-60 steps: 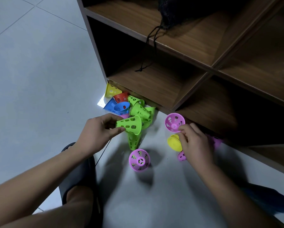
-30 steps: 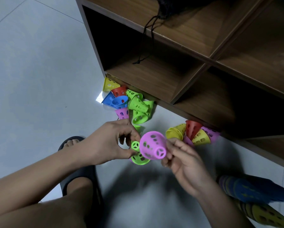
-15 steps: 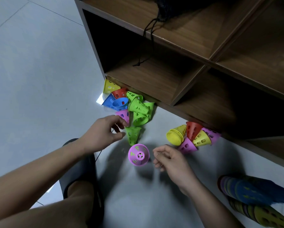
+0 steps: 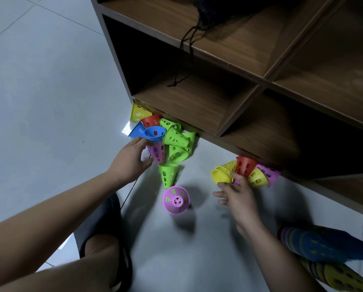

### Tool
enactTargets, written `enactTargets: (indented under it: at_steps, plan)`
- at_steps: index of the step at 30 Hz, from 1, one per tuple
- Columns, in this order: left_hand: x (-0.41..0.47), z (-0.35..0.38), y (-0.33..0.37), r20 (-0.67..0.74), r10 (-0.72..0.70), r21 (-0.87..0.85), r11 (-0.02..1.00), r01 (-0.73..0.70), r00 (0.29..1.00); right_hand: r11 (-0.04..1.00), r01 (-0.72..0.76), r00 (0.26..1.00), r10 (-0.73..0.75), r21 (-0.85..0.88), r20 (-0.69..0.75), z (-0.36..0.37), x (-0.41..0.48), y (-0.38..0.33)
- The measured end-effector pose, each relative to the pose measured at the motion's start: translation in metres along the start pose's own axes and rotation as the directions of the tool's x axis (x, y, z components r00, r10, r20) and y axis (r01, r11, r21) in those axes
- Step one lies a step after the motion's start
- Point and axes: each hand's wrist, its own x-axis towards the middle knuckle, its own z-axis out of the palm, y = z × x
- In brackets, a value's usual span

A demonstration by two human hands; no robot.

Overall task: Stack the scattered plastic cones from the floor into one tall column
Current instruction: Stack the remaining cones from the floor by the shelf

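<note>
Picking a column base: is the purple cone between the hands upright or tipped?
Upright: the purple cone points its narrow top at the camera, wide rim ringing it.

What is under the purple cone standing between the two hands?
Green shows through the holes of the purple cone, so a green cone seems nested underneath. How many are below is covered.

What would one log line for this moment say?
left hand: open, at left cone pile | right hand: open, at right cone pile | purple cone: upright between them
</note>
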Motion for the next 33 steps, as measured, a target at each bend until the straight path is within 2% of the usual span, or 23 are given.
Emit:
enactTargets:
  at_steps: [8, 16, 23, 29, 33]
  plan:
    - [0.0, -0.001, -0.009, -0.076, -0.052, 0.021, 0.998, 0.054, 0.996, 1.0, -0.013, 1.0, 0.013, 0.006, -0.013, 0.005, 0.012, 0.007]
    - [-0.005, -0.001, -0.012, -0.059, -0.218, -0.052, 0.975, 0.215, 0.974, 0.995, 0.081, 0.995, -0.084, -0.051, -0.049, 0.005, 0.008, 0.011]
    - [-0.008, -0.007, -0.01, -0.005, -0.304, -0.059, 0.951, 0.303, 0.953, 0.983, 0.165, 0.979, -0.173, -0.078, -0.104, 0.004, -0.001, 0.007]
    - [-0.023, -0.027, 0.006, -0.068, -0.386, -0.201, 0.909, 0.366, 0.92, 0.983, 0.182, 0.983, -0.181, 0.01, -0.028, 0.001, -0.014, -0.008]
    - [-0.038, -0.042, 0.019, -0.066, -0.446, -0.37, 0.842, 0.393, 0.893, 0.985, 0.112, 0.992, -0.119, 0.131, 0.045, 0.001, -0.023, -0.017]
